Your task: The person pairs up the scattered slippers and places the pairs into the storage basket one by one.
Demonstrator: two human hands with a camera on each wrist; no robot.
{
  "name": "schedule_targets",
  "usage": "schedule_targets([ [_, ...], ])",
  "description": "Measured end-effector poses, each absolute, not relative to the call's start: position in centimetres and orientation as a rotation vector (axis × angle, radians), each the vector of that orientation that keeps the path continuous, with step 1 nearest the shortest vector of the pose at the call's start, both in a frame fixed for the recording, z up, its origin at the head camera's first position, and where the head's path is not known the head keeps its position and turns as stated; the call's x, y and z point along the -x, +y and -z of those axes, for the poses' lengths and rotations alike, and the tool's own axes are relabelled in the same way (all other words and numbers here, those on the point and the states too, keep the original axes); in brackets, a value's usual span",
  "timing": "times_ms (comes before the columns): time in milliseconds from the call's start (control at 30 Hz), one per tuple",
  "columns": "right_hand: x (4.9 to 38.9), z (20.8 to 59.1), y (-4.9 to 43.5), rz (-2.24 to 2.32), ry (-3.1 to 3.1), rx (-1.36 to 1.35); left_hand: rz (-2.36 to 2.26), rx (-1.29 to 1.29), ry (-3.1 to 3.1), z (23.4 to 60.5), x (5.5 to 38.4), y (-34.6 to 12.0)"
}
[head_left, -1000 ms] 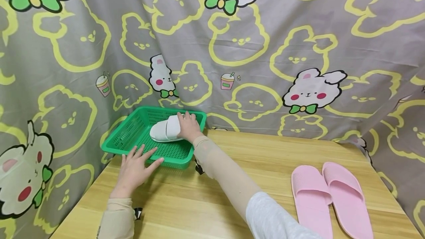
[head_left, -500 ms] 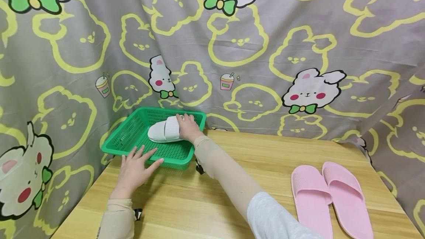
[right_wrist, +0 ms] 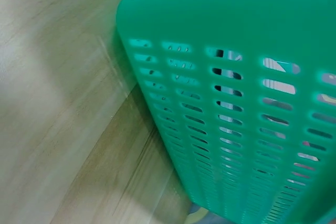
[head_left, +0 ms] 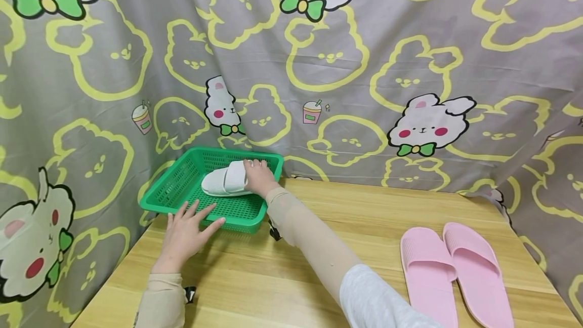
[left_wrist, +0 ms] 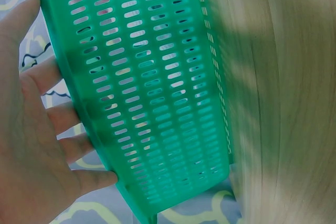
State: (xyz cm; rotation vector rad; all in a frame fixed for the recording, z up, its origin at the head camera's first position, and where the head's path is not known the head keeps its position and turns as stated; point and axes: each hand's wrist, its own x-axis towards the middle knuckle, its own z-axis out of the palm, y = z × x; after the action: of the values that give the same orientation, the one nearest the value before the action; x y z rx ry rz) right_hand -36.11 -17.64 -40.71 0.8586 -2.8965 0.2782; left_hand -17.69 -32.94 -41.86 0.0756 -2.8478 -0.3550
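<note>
A white ribbed slipper (head_left: 224, 182) lies inside a green perforated plastic basket (head_left: 159, 207), its toe end pointing left. My right hand (head_left: 261, 178) grips its right end, fingers over the top, and hides that part. The left hand (head_left: 184, 234) is spread at the basket's near side with straight fingers. In the left wrist view, the fingertips of the left hand (left_wrist: 39, 129) touch the rim of the basket (left_wrist: 86, 121). Only the slotted outer wall of the basket (right_wrist: 210, 119) fills the right wrist view; the right hand is out of sight there.
A pink slipper (head_left: 430, 287) and its mate (head_left: 483, 287) lie side by side at the right of the wooden table (head_left: 346, 216). Behind and at both sides hangs a grey cartoon curtain (head_left: 268, 65), close to the basket's back.
The white slipper has shifted slightly left and lower in the basket, with my right hand still on it. My left hand has stayed at the rim.
</note>
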Motion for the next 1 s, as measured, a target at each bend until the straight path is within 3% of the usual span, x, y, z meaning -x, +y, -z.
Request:
schedule_targets([
  [1000,35.5,41.1,-16.5,-0.162,-2.642,-0.899,0.349,-0.075,-2.846,41.9,17.6,-32.8],
])
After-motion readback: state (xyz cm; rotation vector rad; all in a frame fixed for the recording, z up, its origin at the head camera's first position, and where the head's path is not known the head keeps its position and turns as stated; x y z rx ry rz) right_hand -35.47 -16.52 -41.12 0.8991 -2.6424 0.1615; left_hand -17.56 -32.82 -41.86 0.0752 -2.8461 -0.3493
